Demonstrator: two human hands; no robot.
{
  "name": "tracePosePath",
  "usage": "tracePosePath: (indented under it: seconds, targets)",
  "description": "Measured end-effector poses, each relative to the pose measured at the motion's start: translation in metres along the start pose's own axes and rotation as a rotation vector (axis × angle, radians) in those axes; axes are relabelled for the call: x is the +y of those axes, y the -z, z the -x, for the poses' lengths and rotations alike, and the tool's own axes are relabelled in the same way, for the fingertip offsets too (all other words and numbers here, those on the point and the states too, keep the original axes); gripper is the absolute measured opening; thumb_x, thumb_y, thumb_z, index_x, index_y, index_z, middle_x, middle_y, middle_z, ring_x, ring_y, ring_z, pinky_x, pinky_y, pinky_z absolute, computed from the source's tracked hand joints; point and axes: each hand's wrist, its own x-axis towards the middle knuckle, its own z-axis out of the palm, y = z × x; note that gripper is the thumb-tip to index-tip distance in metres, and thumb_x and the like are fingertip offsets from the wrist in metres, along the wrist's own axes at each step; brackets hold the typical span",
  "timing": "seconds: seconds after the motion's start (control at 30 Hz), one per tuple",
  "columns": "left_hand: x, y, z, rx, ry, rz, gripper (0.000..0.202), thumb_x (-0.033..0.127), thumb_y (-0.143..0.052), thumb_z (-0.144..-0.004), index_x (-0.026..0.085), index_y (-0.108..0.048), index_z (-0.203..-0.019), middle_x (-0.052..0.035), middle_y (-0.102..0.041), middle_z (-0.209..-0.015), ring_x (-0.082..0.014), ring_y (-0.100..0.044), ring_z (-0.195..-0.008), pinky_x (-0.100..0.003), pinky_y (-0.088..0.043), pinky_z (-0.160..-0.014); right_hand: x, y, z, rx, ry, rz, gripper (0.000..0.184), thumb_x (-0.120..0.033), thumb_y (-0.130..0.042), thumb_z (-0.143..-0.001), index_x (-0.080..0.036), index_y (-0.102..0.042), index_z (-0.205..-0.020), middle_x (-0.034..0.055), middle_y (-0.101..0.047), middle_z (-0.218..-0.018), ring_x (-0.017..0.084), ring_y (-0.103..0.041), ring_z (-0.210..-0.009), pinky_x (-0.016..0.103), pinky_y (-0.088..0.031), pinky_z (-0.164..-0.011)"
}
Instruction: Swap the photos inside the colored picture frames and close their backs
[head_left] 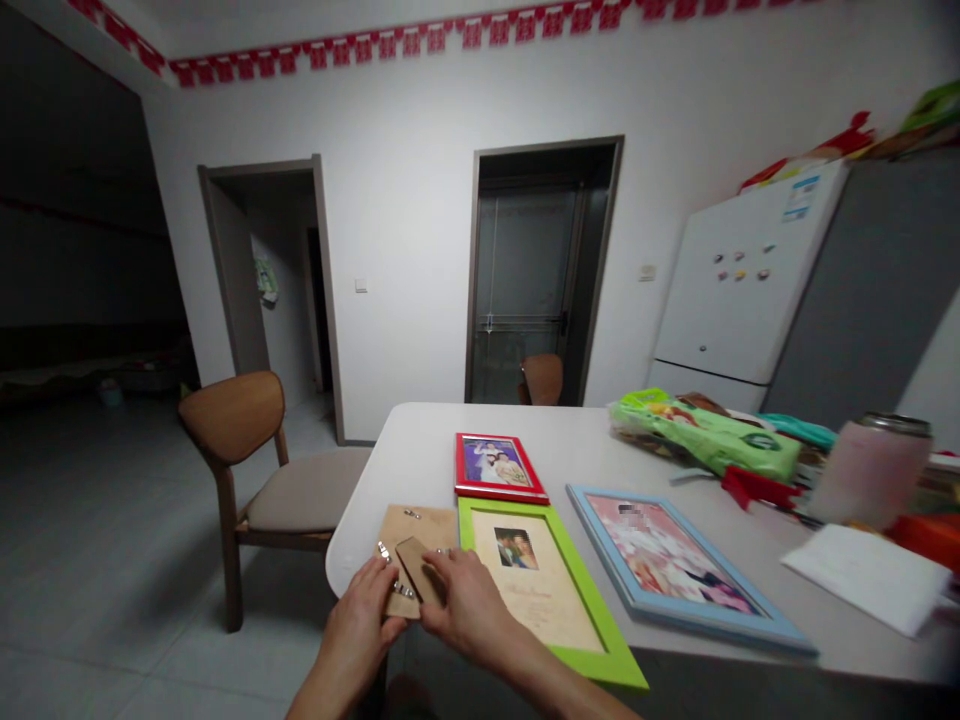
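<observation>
**Two hands on a brown picture-frame backing board at the table's near left corner**

My two hands meet over one brown backing board [431, 522], lying by the near left corner of a white table [420, 455]. My left hand [360, 612] touches the board's left side, fingers bent, thumb at the near edge. My right hand [469, 605] has its fingers and thumb on one darker stand flap [412, 562]. I cannot tell whether either hand is clamped tight.

The flap lies just left of my right fingertips, the nearer hand; its long side slants from far left to near right. At least four metal clips [403, 590] show on the board; my fingers may hide more.

Three framed pictures lie face up: one red frame [501, 468] behind, one green frame [547, 590] just beside the board, and one blue frame [682, 560] farther right. Toward the table's right edge are one green package [742, 435], one pinkish jar [870, 472] and one white sheet [866, 578].
</observation>
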Motion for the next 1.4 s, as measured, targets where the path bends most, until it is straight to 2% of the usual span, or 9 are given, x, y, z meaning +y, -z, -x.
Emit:
tracePosePath:
  seconds: [0.1, 0.2, 0.33, 0.47, 0.63, 0.7, 0.97, 1.27, 1.4]
  targets:
    - [0.014, 0.007, -0.004, 0.037, -0.052, 0.036, 0.046, 0.011, -0.054, -0.062, 0.017, -0.050, -0.107, -0.0099, -0.047, -0.120, -0.0204, -0.039, -0.113, -0.036, -0.032, -0.095, 0.009, 0.015, 0.003, 0.071, 0.022, -0.137, 0.049, -0.023, -0.054, -0.059, -0.016, -0.052, -0.108, 0.0098, -0.055, -0.099, 0.020, -0.049, -0.091, 0.030, -0.037, -0.080]
    - [0.044, 0.007, -0.006, 0.004, -0.104, 0.068, 0.046, 0.011, -0.056, -0.062, 0.015, -0.049, -0.108, -0.0113, -0.045, -0.121, -0.0211, -0.038, -0.114, -0.035, -0.031, -0.096, 0.028, 0.042, 0.018, 0.085, 0.032, -0.135, 0.043, -0.022, -0.051, -0.061, -0.018, -0.055, -0.104, 0.0083, -0.055, -0.098, 0.020, -0.048, -0.093, 0.031, -0.035, -0.084]
    - [0.089, -0.008, -0.009, -0.131, -0.171, 0.156, 0.042, 0.015, -0.058, -0.064, 0.017, -0.050, -0.105, -0.0082, -0.047, -0.119, -0.0206, -0.039, -0.112, -0.032, -0.031, -0.096, 0.064, 0.069, 0.049, 0.044, -0.103, -0.091, 0.040, -0.023, -0.047, -0.061, -0.019, -0.057, -0.100, 0.0076, -0.055, -0.100, 0.020, -0.048, -0.096, 0.030, -0.034, -0.087]
    - [0.114, -0.024, -0.015, -0.195, -0.218, 0.175, 0.035, 0.019, -0.058, -0.067, 0.018, -0.051, -0.101, -0.0064, -0.049, -0.115, -0.0197, -0.041, -0.109, -0.030, -0.031, -0.094, 0.095, 0.075, 0.065, 0.020, -0.182, -0.044, 0.040, -0.024, -0.045, -0.062, -0.018, -0.057, -0.099, 0.0075, -0.056, -0.097, 0.020, -0.050, -0.093, 0.029, -0.036, -0.085]
    - [0.114, -0.028, -0.021, -0.239, -0.239, 0.082, 0.015, 0.026, -0.054, -0.070, 0.019, -0.055, -0.084, -0.0033, -0.057, -0.097, -0.0186, -0.049, -0.094, -0.031, -0.036, -0.084, 0.106, 0.064, 0.061, 0.041, -0.154, 0.019, 0.035, -0.023, -0.045, -0.064, -0.019, -0.061, -0.095, 0.0071, -0.058, -0.092, 0.019, -0.051, -0.088, 0.028, -0.036, -0.082]
    - [0.111, -0.029, -0.020, -0.232, -0.263, 0.068, 0.012, 0.028, -0.050, -0.073, 0.019, -0.056, -0.080, -0.0027, -0.057, -0.099, -0.0191, -0.048, -0.098, -0.033, -0.034, -0.086, 0.107, 0.059, 0.060, 0.068, -0.134, 0.072, 0.034, -0.025, -0.046, -0.065, -0.019, -0.062, -0.095, 0.0076, -0.058, -0.094, 0.020, -0.050, -0.089, 0.030, -0.035, -0.082]
    - [0.100, -0.037, -0.009, -0.224, -0.277, 0.180, 0.049, 0.040, -0.055, -0.069, 0.017, -0.045, -0.111, -0.0101, -0.041, -0.125, -0.0243, -0.031, -0.118, -0.042, -0.022, -0.097, 0.125, 0.061, 0.054, 0.126, -0.145, 0.171, 0.035, -0.028, -0.039, -0.074, -0.015, -0.059, -0.101, 0.0104, -0.055, -0.099, 0.020, -0.047, -0.093, 0.029, -0.033, -0.085]
    - [0.095, -0.044, -0.008, -0.199, -0.291, 0.199, 0.047, 0.028, -0.069, -0.056, 0.014, -0.050, -0.097, -0.0136, -0.043, -0.123, -0.0274, -0.033, -0.116, -0.046, -0.024, -0.097, 0.135, 0.065, 0.031, 0.076, -0.150, 0.276, 0.030, -0.021, -0.036, -0.075, -0.016, -0.064, -0.083, 0.0076, -0.053, -0.085, 0.017, -0.048, -0.083, 0.026, -0.034, -0.078]
    - [0.093, -0.045, -0.008, -0.191, -0.303, 0.225, 0.051, 0.028, -0.069, -0.056, 0.016, -0.049, -0.101, -0.0124, -0.044, -0.121, -0.0267, -0.036, -0.114, -0.046, -0.025, -0.097, 0.141, 0.065, 0.023, 0.079, -0.212, 0.248, 0.027, -0.021, -0.040, -0.073, -0.018, -0.066, -0.081, 0.0067, -0.055, -0.081, 0.016, -0.051, -0.080, 0.025, -0.036, -0.075]
